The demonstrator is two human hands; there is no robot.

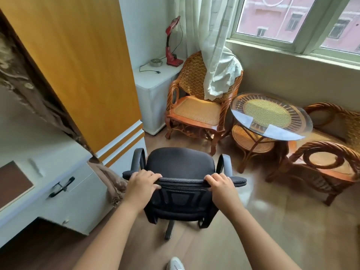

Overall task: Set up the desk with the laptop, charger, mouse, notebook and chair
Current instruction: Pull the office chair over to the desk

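Note:
A black office chair [180, 165] with armrests and a wheeled base stands on the wooden floor in front of me, its seat facing away. My left hand [141, 182] grips the left part of the backrest's top edge. My right hand [220, 185] grips the right part of the same edge. The white desk [48, 158] lies to the left, with a brown inlay in its top and a pair of glasses [61, 187] on it. No laptop, charger, mouse or notebook shows.
An orange wardrobe [78, 65] rises behind the desk. A white cabinet [153, 82] holds a red lamp [171, 45]. Two rattan chairs [196, 106] [327, 162] flank a round glass-topped table [270, 115] under the window. Open floor lies at the lower right.

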